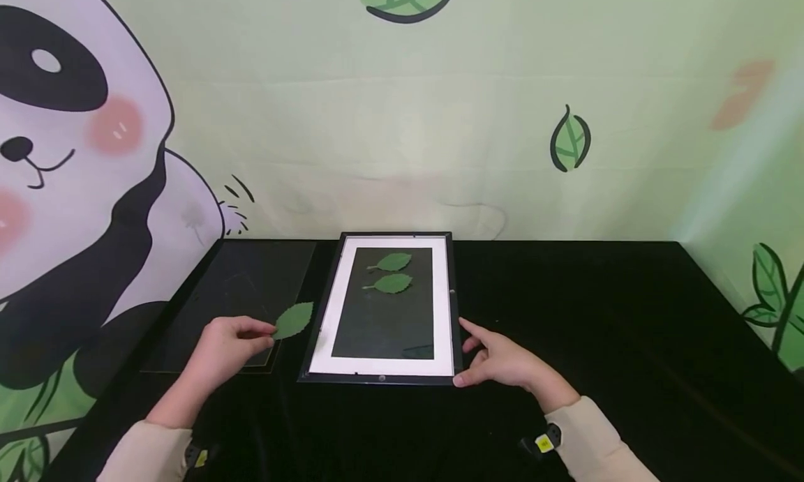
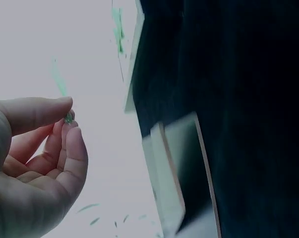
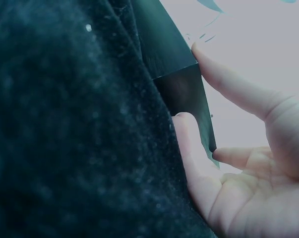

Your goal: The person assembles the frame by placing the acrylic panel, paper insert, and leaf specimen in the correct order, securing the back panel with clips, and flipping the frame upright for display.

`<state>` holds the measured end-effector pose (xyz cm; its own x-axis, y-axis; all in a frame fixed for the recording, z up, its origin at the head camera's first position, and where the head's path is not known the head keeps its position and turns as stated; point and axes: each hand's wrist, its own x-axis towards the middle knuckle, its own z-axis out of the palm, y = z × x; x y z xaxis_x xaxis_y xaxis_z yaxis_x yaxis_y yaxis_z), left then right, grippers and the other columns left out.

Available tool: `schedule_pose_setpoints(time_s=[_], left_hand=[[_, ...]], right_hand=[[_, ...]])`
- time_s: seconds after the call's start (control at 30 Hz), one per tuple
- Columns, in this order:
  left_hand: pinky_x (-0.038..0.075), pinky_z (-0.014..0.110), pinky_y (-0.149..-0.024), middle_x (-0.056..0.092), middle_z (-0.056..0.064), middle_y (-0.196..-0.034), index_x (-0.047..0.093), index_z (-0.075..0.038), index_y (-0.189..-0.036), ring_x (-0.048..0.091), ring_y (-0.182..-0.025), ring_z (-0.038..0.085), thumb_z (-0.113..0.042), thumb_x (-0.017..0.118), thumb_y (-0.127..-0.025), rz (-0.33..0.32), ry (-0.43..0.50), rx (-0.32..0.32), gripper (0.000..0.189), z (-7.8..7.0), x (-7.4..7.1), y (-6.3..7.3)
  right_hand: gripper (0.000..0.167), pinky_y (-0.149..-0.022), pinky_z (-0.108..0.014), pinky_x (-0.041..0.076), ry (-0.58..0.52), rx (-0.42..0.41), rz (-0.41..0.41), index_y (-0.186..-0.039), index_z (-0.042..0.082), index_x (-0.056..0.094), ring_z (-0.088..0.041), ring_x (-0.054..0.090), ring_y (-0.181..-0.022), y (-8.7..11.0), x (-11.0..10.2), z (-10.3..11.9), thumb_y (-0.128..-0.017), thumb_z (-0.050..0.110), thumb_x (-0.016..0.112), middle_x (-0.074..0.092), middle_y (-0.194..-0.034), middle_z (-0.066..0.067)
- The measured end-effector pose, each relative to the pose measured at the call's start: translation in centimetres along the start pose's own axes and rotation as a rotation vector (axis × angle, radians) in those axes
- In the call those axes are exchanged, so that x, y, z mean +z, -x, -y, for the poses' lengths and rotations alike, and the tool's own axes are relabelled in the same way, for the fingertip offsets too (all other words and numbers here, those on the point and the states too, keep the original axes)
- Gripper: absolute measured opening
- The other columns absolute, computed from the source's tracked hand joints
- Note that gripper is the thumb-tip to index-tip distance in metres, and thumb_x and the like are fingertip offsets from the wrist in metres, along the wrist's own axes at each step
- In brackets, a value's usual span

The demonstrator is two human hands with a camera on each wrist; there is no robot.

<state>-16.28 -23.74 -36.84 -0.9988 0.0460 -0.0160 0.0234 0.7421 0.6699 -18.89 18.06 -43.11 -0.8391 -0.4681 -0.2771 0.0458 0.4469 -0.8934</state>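
In the head view my left hand (image 1: 229,346) pinches a green leaf (image 1: 294,321) by its end, raised left of a picture frame (image 1: 382,379). The left wrist view shows the leaf (image 2: 60,82) edge-on between thumb and fingers. The black-rimmed frame lies flat with a white mat around a dark centre. Two green leaves, an upper one (image 1: 393,261) and a lower one (image 1: 392,284), lie in its upper part, stems leftward. My right hand (image 1: 505,358) holds the frame's near right corner; in the right wrist view, fingertips touch the black corner (image 3: 184,87) on different sides.
A thin dark rectangular sheet (image 1: 232,287) lies left of the frame on the black cloth-covered table (image 1: 603,328). Behind the table hangs a pale green backdrop (image 1: 502,119) with a printed panda and leaves.
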Motion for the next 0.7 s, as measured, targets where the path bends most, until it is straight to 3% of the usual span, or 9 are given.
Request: schedule_pose_setpoints(time_s=[0.23, 0.7], left_hand=[[0.052, 0.031, -0.065, 0.068, 0.02, -0.099, 0.072, 0.004, -0.103, 0.056, -0.074, 0.021, -0.002, 0.068, -0.087, -0.002, 0.024, 0.038, 0.018, -2.1, 2.7, -2.3], [0.052, 0.033, -0.066, 0.07, 0.015, -0.092, 0.073, 0.004, -0.1, 0.06, -0.077, 0.021, -0.001, 0.066, -0.087, 0.044, 0.03, 0.083, 0.015, -4.6, 6.1, -5.7]], right_hand=[[0.102, -0.086, -0.04, 0.049, 0.003, -0.012, 0.004, -0.154, 0.004, 0.016, -0.017, 0.066, -0.078, 0.0, 0.1, 0.3, -0.077, 0.016, 0.081, 0.046, -0.128, -0.019], [0.101, -0.085, -0.04, 0.049, -0.002, 0.005, -0.004, -0.154, 0.005, 0.016, -0.017, 0.067, -0.079, 0.1, 0.0, 0.2, -0.077, 0.016, 0.081, 0.046, -0.128, -0.019]])
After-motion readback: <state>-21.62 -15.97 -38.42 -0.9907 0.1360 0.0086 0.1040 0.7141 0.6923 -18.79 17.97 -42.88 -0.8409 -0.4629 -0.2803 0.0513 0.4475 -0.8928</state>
